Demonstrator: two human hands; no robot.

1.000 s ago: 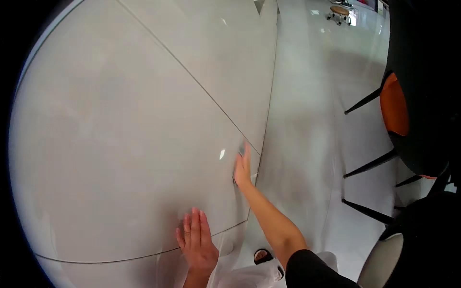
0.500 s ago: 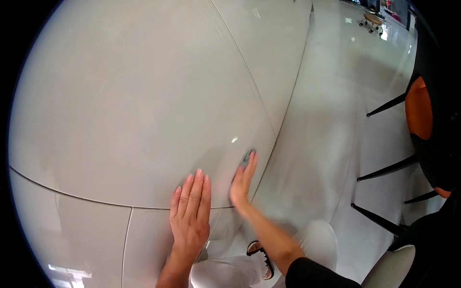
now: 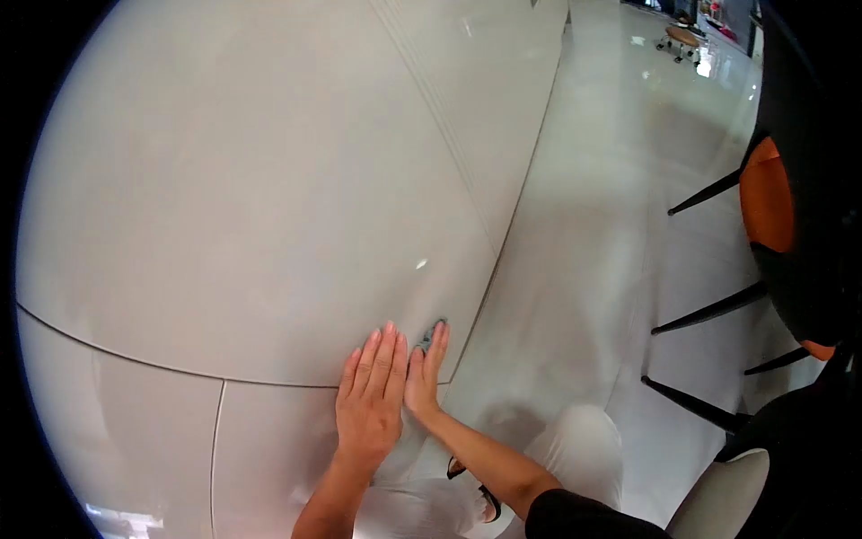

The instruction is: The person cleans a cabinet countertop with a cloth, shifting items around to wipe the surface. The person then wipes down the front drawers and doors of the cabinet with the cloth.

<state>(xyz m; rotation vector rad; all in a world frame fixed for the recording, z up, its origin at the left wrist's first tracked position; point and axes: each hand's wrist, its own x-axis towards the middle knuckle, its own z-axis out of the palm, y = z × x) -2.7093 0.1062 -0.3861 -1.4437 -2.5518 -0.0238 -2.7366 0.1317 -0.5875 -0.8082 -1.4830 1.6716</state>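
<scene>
My left hand (image 3: 370,400) lies flat against a glossy light tile wall (image 3: 242,216), its fingers stretched upward and close together. Just right of it, my right hand (image 3: 424,382) presses a small crumpled grey cloth (image 3: 431,335) to the same surface. Only part of the cloth shows, between thumb and fingers; the rest is hidden behind the hand. Both hands are at the lower right of the large tile, around its bottom seam, almost touching each other.
A shiny pale floor (image 3: 584,242) runs along the wall's base. Chairs with black legs (image 3: 709,310) and an orange seat (image 3: 766,198) stand at the right. My bent knee (image 3: 579,440) is below, and a wheeled stool (image 3: 682,38) sits far back.
My right hand has slid down and left along the wall with the cloth, closer to my left hand. My left hand appears slightly farther right, and the whole view has shifted a little.
</scene>
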